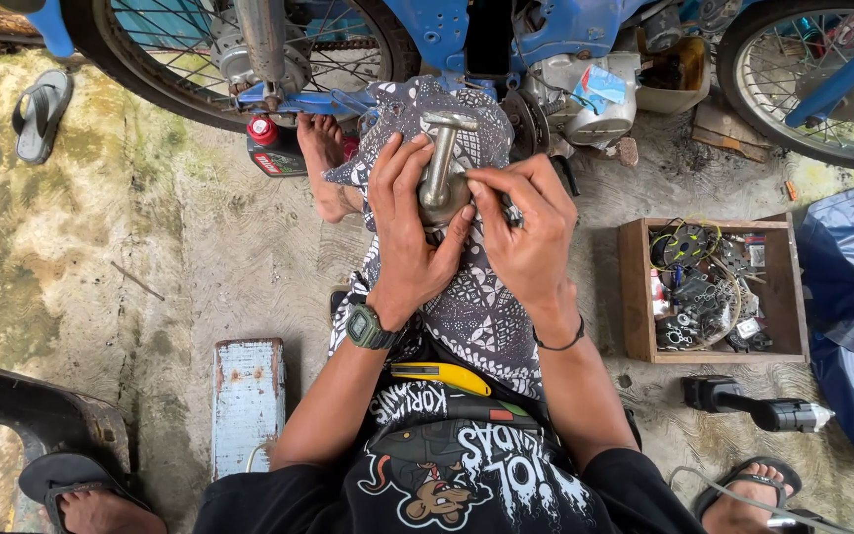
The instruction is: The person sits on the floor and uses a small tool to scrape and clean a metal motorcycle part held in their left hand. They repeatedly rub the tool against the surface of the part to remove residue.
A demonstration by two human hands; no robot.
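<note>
Left hand [409, 232] wraps its fingers around a grey metal T-shaped part [442, 163] over the patterned knee; right hand [524, 232] pinches its lower end, fingertips together. A red-capped dark bottle [271, 148] stands far left; a wooden box [635, 287] sits right.

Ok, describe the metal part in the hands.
The metal part is a dull grey, worn-looking shaft with a short crossbar at its far end, T-shaped. It stands roughly lengthwise away from the person, over a patterned cloth on the lap. The left hand wraps its lower end; the right hand pinches beside it.
</note>
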